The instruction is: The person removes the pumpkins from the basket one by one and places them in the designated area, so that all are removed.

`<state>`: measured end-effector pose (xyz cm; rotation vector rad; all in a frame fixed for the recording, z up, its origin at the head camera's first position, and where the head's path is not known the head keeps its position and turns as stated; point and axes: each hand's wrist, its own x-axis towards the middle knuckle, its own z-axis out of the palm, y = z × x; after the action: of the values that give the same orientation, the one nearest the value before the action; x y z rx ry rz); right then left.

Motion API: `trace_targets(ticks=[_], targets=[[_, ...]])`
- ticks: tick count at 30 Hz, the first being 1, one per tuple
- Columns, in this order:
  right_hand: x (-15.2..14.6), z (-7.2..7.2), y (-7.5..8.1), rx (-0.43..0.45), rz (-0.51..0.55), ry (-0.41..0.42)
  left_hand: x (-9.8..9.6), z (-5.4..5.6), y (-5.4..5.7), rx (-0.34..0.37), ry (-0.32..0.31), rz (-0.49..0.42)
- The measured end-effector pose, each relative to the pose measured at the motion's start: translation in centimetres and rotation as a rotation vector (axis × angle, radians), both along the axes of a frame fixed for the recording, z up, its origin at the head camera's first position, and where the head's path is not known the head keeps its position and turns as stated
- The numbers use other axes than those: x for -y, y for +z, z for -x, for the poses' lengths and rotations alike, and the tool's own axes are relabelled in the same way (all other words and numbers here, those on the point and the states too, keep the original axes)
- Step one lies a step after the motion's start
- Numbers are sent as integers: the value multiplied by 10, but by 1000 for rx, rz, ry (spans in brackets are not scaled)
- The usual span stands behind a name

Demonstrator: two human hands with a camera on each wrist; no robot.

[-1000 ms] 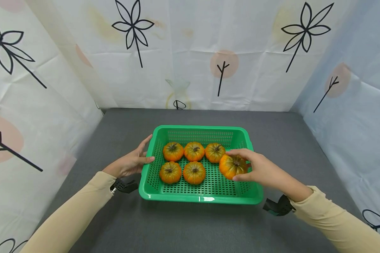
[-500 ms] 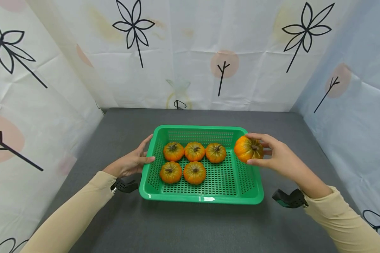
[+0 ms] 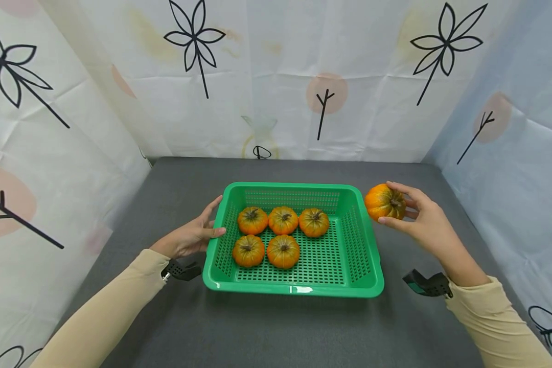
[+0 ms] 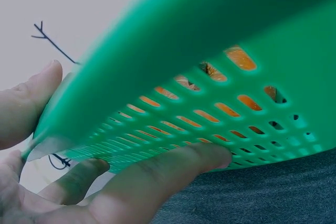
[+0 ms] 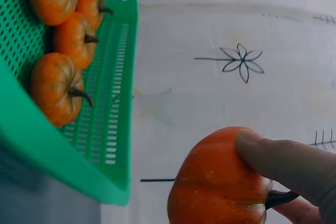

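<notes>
A green plastic basket [image 3: 294, 289] with slotted walls stands on the grey table. Several small orange pumpkins [image 3: 282, 251] sit inside it in two rows, toward its left and middle. At the basket's left end my left hand [image 3: 190, 236] holds the rim, thumb on top and fingers along the outer wall [image 4: 236, 98]. Just beyond the right rim, my right hand [image 3: 430, 225] grips another small pumpkin [image 3: 381, 200] between thumb and fingers, above the table. Its dark stem [image 5: 281, 199] points toward the palm in the right wrist view.
The grey tabletop [image 3: 276, 332] extends around the basket. Patterned white cloth [image 3: 276, 76] hangs behind and on both sides. Each wrist carries a black camera mount [image 3: 428, 284].
My right hand has lifted the pumpkin from the basket's right part and carried it right, past the right rim. The left hand and the basket have stayed put.
</notes>
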<state>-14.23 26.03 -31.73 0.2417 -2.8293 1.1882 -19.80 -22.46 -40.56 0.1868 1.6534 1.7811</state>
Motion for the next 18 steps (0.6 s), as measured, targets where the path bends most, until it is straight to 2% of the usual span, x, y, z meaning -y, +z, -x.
trace_targets(ticks=[8, 18], targets=[[-13, 7, -18, 23, 39, -102, 0, 0, 0, 3, 7, 16], [-25, 23, -65, -29, 66, -201, -1, 1, 0, 6, -9, 0]])
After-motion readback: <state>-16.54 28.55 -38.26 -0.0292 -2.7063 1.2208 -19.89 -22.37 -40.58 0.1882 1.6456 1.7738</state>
